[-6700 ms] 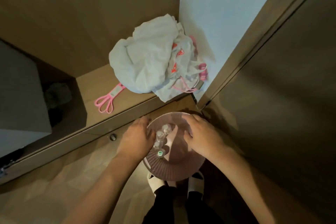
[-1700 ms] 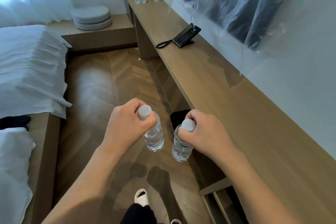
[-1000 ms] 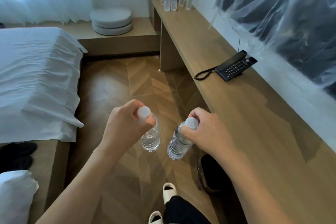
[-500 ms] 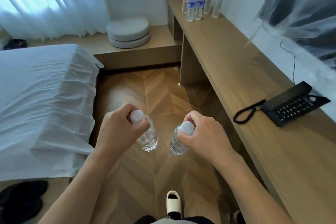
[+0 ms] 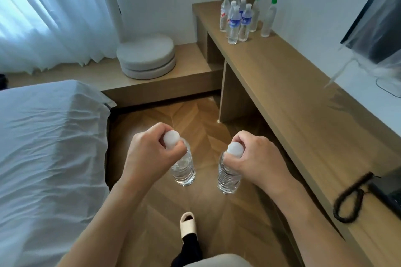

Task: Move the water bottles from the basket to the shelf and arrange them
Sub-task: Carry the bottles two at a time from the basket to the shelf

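with my left hand (image 5: 149,154) and right hand (image 5: 258,158) each with fingers clamped round a bottle neck, left bottle (image 5: 183,169) and right bottle (image 5: 229,176) over the floor, i'm mid-carry; next i'd stand both by the bottle group (image 5: 238,19) on the shelf (image 5: 288,84).

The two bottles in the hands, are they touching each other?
Apart. The head view shows bare wood floor between the left-hand bottle and the right-hand bottle, each gripped at its cap by the left hand and right hand.
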Motion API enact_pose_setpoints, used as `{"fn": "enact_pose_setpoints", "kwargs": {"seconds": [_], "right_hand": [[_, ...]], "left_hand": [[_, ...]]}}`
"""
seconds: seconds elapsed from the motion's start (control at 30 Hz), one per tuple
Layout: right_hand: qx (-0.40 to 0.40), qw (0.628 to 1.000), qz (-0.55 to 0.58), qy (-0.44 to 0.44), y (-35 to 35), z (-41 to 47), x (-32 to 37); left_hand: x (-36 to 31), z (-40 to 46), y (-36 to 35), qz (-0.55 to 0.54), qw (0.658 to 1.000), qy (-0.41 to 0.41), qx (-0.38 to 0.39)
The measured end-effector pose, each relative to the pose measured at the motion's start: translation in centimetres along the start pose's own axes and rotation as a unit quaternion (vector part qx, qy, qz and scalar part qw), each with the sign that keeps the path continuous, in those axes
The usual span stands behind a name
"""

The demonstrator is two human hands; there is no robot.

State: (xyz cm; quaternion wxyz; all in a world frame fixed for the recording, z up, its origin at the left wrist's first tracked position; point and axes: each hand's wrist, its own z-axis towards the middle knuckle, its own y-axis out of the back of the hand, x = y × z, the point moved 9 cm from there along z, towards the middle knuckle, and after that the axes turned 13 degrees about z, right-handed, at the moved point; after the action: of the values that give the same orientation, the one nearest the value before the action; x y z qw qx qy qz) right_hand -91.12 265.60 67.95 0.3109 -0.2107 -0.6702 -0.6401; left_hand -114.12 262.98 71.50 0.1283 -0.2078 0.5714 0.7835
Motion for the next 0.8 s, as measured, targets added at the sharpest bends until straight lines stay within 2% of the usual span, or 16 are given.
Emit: {"fn": "enact_pose_setpoints", "kwargs": {"seconds": [0.2, 0.37, 0.8], "right_hand": [[-0.022, 1.0, 0.006, -0.007, -1.1, 10.0, 3.6], [-0.03, 0.999, 0.017, -0.018, -2.3, 17.6, 5.4], [-0.013, 0.999, 0.014, -0.051, -4.9, 40.2, 3.1]], "left_hand": [[2.5, 11.3, 0.1, -0.011, 0.999, -0.043, 0.009], [4.6, 19.2, 0.0, -0.018, 0.999, -0.041, 0.005], [6.6, 41.7, -8.8, -0.023, 0.996, -0.059, 0.058]]}}
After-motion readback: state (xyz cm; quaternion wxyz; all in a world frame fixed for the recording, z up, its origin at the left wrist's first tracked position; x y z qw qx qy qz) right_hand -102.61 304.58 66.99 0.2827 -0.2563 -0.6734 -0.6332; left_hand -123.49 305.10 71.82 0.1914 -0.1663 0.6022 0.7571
